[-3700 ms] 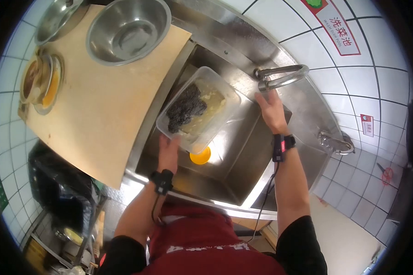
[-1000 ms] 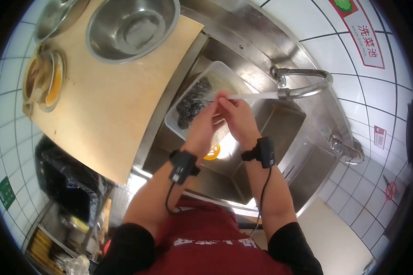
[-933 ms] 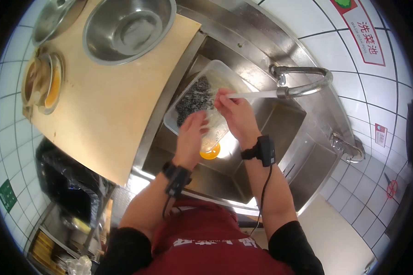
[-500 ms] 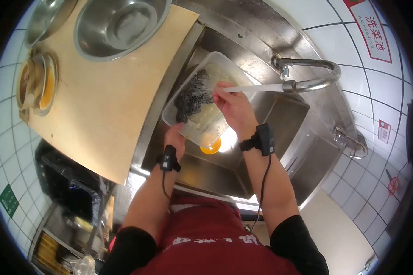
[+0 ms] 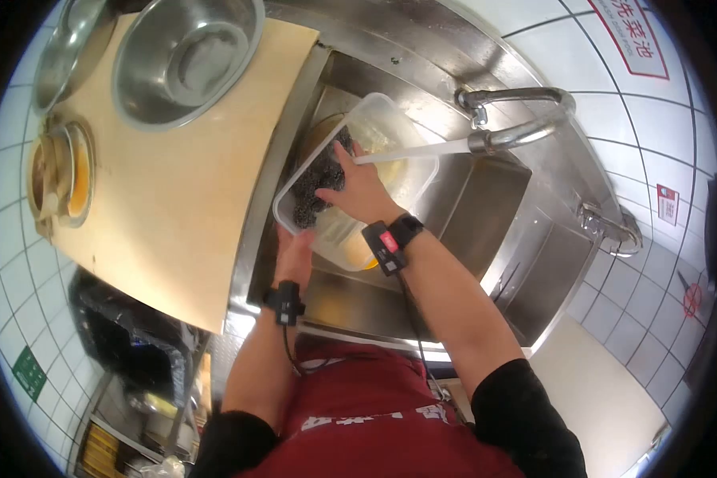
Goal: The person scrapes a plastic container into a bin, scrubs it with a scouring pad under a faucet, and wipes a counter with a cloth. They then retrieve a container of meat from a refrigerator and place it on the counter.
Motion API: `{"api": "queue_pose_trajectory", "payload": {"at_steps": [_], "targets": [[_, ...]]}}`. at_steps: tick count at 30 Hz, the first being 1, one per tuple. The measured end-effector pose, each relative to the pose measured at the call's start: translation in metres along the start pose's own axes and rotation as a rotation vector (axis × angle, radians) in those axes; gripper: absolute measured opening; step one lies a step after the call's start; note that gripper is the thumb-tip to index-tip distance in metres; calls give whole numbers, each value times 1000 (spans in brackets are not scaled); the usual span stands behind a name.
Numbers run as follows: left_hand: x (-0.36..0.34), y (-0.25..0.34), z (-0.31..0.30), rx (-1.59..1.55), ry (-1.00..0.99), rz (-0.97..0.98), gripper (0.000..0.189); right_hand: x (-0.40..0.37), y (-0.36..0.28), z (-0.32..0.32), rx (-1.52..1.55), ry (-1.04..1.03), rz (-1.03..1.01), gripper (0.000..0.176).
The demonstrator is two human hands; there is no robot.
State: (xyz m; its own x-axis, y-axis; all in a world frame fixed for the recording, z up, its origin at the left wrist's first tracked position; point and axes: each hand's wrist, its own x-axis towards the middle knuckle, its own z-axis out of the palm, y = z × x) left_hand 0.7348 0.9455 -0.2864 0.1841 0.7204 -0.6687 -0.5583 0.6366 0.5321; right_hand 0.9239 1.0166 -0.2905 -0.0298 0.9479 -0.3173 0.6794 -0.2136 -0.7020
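Facing white wall tiles, a steel sink lies below the fingers of the left hand, gripping a clear tub; its dark clump sits under the right hand, fingers spread.

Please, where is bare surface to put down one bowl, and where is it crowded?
The board is bare from its middle to its near edge, bordered by the steel bowl, the dishes and the sink. The tub is crowded with dark material, the right hand and the water stream; the left hand is at its corner.
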Motion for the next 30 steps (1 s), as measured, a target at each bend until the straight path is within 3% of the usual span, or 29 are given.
{"api": "queue_pose_trajectory", "payload": {"at_steps": [2, 6, 8, 9, 12, 13, 15, 17, 19, 21, 23, 25, 28, 30], "targets": [[-17, 17, 12, 69, -51, 9, 81, 3, -5, -2, -56, -39, 67, 103], [-27, 27, 17, 39, -123, 23, 85, -13, -20, -3, -108, 25, 85, 99], [-23, 28, 25, 33, -113, 42, 88, -24, -26, -4, -17, -211, -260, 87], [-23, 29, 26, 33, -117, 38, 88, -29, -28, -8, -19, -208, -256, 87], [-21, 33, 18, -35, -94, -50, 85, -35, -25, -34, -291, -325, -547, 67], [-21, 30, 9, -9, -114, -44, 86, -35, -22, -48, -293, -320, -545, 67], [-28, 31, 9, 20, -142, -33, 86, -31, -13, -74, -545, -412, -344, 58], [-38, 35, 15, 126, -42, -9, 87, -24, 28, -76, -745, -251, -288, 53], [-37, 29, 9, 144, -95, 11, 89, -18, 30, -90, -736, -269, -218, 56], [-37, 28, 10, 162, -144, 32, 91, -14, 33, -82, -594, -125, -93, 61], [-34, 25, 17, 99, -111, 13, 80, -15, 17, -67, -586, -132, -80, 65], [-32, 32, 42, 99, -171, 15, 81, -26, -20, -60, -357, -308, -282, 66], [-33, 34, 45, 88, -195, -5, 83, -38, -40, -49, -330, -353, -450, 65], [-36, 41, 44, 78, -168, -27, 83, -29, -26, -51, -313, -293, -426, 62]]}}
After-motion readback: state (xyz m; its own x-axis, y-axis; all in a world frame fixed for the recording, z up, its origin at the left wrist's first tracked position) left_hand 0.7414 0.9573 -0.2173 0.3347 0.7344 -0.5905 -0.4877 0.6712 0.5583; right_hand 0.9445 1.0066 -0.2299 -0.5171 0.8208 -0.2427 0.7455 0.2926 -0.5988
